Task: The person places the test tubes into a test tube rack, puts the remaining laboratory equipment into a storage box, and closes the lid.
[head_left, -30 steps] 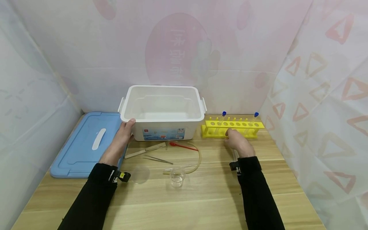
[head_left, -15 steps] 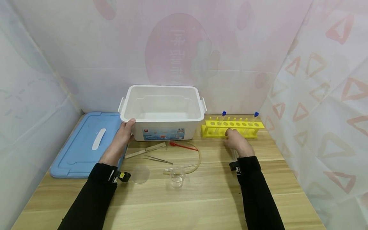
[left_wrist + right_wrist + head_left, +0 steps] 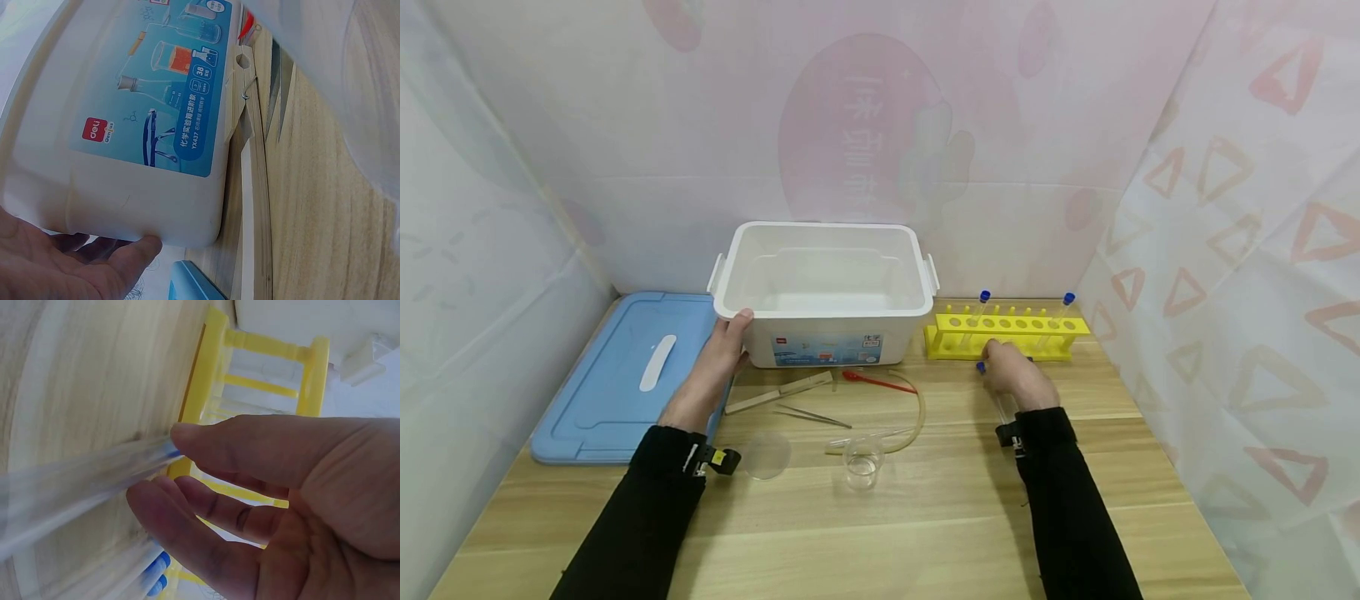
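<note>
My left hand [image 3: 715, 362] rests against the front left corner of a white plastic box [image 3: 820, 342], its fingertips at the end wall in the left wrist view. Before the yellow test tube rack [image 3: 943, 343], my right hand [image 3: 1021, 377] reaches low over clear test tubes lying on the table. One blue cap [image 3: 981, 367] shows left of its fingers. In the right wrist view, thumb and fingers stand apart around the capped end of a test tube [image 3: 75, 487]; the thumb tip overlaps the cap. Further blue caps [image 3: 155, 574] lie below those fingers.
A blue lid [image 3: 602, 392] lies left of the box. In front are a wooden clamp [image 3: 782, 392], tweezers [image 3: 812, 416], a red spoon [image 3: 880, 382], rubber tubing [image 3: 919, 421], a clear disc [image 3: 767, 455] and a small clear cup [image 3: 862, 463]. Two capped tubes stand in the rack.
My right hand has shifted slightly left, and blue tube caps now show on both sides of its fingers. The left hand and the box have stayed in place.
</note>
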The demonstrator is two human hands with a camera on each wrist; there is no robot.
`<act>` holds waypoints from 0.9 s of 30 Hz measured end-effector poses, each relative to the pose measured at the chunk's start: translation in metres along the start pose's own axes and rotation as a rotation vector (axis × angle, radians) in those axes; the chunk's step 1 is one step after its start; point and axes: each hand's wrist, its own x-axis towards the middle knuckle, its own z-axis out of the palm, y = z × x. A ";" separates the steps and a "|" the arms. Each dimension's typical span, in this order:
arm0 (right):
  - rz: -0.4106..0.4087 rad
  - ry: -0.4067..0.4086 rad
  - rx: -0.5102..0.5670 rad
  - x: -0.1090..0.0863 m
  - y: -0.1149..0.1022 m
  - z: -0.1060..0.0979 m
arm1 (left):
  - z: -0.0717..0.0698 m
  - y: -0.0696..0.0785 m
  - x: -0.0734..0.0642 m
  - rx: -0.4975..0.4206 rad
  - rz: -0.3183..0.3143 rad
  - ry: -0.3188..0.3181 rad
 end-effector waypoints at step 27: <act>-0.048 -0.023 -0.023 -0.001 -0.011 -0.003 | 0.000 0.002 -0.001 -0.007 -0.008 -0.006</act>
